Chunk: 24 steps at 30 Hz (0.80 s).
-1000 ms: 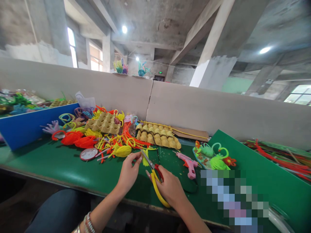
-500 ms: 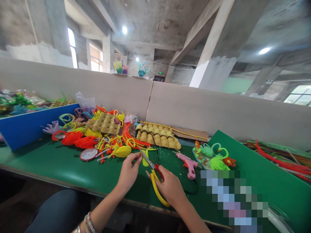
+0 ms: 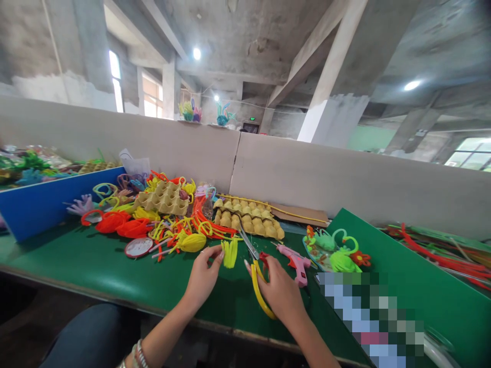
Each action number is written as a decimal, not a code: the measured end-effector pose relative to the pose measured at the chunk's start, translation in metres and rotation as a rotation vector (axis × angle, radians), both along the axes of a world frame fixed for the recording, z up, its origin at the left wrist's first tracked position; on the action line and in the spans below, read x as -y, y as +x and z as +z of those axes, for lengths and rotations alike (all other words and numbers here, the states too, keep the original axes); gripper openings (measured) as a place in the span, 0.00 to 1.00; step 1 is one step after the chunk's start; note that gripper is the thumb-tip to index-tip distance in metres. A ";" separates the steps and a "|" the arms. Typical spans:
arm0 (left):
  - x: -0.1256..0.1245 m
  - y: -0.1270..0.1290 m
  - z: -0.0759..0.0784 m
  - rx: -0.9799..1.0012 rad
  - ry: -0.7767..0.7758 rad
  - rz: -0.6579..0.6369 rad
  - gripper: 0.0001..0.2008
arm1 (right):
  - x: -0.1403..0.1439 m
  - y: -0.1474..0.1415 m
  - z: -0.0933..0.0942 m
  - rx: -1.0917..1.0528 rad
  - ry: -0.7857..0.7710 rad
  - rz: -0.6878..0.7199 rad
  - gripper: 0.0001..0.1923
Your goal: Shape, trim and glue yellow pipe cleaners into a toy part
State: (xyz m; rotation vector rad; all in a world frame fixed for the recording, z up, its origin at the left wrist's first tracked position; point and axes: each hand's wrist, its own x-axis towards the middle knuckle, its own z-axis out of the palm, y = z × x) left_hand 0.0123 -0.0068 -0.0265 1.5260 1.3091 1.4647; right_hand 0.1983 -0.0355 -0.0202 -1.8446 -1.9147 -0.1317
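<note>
Nearest us, our left hand (image 3: pixel 203 276) pinches the yellow bundle (image 3: pixel 230 253) at its fingertips, strands hanging upright. Just right of it, our right hand (image 3: pixel 282 294) grips the scissors (image 3: pixel 255 268), blades parted and pointing up and away, close beside the bundle. Beyond the right hand lies the glue gun (image 3: pixel 295 261); farther off, the egg tray (image 3: pixel 247 220).

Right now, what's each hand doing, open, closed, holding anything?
Left hand: closed, pinching the yellow tuft.
Right hand: closed on the scissors.
</note>
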 end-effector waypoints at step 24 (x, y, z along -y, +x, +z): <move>-0.003 -0.007 0.009 0.246 -0.084 -0.156 0.16 | -0.019 0.034 -0.011 0.004 -0.221 -0.159 0.18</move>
